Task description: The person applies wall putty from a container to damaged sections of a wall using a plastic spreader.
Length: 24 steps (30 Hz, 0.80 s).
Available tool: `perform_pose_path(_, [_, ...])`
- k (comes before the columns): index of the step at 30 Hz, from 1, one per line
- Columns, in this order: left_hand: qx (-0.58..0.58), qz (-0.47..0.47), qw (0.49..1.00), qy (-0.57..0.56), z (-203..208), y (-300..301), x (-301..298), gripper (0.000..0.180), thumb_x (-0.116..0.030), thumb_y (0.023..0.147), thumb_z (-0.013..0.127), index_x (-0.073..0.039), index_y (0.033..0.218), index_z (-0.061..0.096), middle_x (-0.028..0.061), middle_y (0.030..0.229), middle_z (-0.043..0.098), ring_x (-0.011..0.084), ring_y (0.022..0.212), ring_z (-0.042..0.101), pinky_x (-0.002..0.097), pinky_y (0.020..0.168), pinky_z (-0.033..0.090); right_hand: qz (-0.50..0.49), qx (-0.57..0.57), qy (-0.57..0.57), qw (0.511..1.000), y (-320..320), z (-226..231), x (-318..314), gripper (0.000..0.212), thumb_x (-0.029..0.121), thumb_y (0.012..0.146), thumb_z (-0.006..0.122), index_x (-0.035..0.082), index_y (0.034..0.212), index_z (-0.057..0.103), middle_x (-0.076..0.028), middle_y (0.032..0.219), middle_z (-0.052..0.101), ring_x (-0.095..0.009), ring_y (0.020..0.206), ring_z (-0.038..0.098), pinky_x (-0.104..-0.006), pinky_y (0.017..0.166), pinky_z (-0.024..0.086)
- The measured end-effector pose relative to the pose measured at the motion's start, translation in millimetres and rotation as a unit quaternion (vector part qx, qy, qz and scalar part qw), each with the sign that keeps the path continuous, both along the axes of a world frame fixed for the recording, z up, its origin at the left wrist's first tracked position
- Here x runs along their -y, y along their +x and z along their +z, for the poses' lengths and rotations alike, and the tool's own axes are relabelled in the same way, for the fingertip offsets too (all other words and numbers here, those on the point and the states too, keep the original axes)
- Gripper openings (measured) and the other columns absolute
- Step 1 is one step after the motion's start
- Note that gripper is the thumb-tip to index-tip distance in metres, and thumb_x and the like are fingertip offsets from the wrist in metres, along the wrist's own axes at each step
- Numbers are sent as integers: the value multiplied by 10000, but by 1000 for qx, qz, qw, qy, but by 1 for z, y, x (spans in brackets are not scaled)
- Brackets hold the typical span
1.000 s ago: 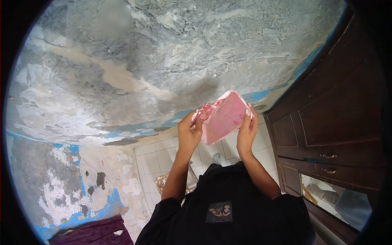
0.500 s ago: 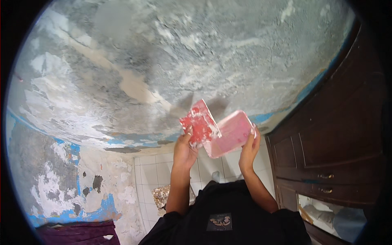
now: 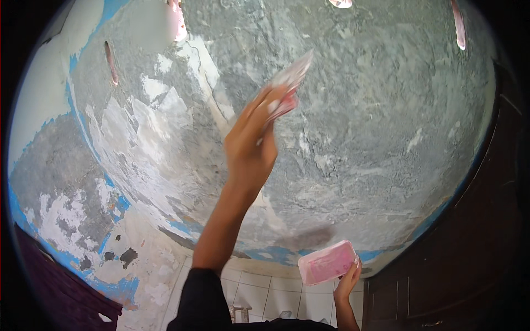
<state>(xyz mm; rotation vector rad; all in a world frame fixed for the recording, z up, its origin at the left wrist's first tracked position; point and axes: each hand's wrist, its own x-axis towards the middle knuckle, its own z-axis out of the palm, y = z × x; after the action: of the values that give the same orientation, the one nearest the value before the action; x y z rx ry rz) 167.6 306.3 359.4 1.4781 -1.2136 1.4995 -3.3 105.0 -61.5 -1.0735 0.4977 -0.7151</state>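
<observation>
My left hand [image 3: 251, 135] is raised up in front of the grey plastered wall [image 3: 353, 116], its fingers closed round a red putty spreader [image 3: 290, 88] smeared with white. The spreader is tilted and partly hidden by my fingers; I cannot tell whether its edge touches the wall. Lower down on the right, my right hand [image 3: 348, 278] grips the edge of a shallow pink plastic tub [image 3: 328, 263], whose inside is coated with whitish paste.
Dark wooden cabinet [image 3: 436, 254] stands along the right. White floor tiles [image 3: 256, 292] lie below, with a small stool-like thing [image 3: 241, 313] on them. Purple cloth [image 3: 61, 281] hangs at the lower left. White patches and blue paint remnants mark the walls.
My left hand has lifted the spreader away from the tub and up the wall. The tub in my right hand now appears lower, and the view has tilted upward.
</observation>
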Motion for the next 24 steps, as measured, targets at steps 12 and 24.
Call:
perform_pose_path(12, [76, 270, 956, 84, 15, 72, 95, 576, 1, 885, 571, -97, 1448, 504, 365, 1441, 440, 493, 1351, 454, 676, 1081, 333, -36, -65, 17, 997, -2, -14, 13, 595, 522, 1032, 456, 118, 1468, 430, -106, 1370, 525, -235, 1219, 551, -389, 902, 523])
perform_pose_path(24, [-36, 227, 972, -48, 54, 5, 33, 550, 104, 811, 554, -55, 1337, 561, 242, 1178, 662, 348, 967, 702, 436, 786, 567, -34, -35, 33, 998, -7, -20, 20, 527, 379, 1062, 471, -29, 1395, 477, -144, 1324, 501, -244, 1222, 518, -367, 1042, 430])
